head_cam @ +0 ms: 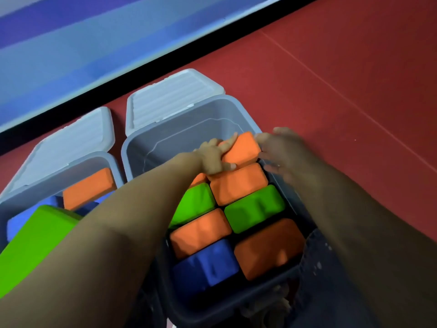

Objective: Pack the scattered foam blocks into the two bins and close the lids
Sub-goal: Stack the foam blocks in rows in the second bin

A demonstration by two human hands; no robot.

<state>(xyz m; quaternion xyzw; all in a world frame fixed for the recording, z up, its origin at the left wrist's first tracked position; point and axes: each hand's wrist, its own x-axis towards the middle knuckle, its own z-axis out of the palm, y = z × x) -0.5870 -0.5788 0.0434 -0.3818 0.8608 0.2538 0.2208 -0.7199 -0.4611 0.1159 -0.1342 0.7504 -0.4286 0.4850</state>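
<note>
An orange foam block was held at the far right corner of the right bin, tilted, its lower edge touching a second orange block packed below it. It was gripped by the left hand, whose fingers were spread across its left face, and pressed from the other side by the right hand, held flat against its right end with fingers close together. Nearer in the same bin, two green blocks, further orange blocks and a blue block were packed in two rows up to the near wall. In the left bin, an orange block, blue blocks and a large green block were piled loosely. Both lids were folded back behind the far rims, and both bins were set on the red floor.
</note>
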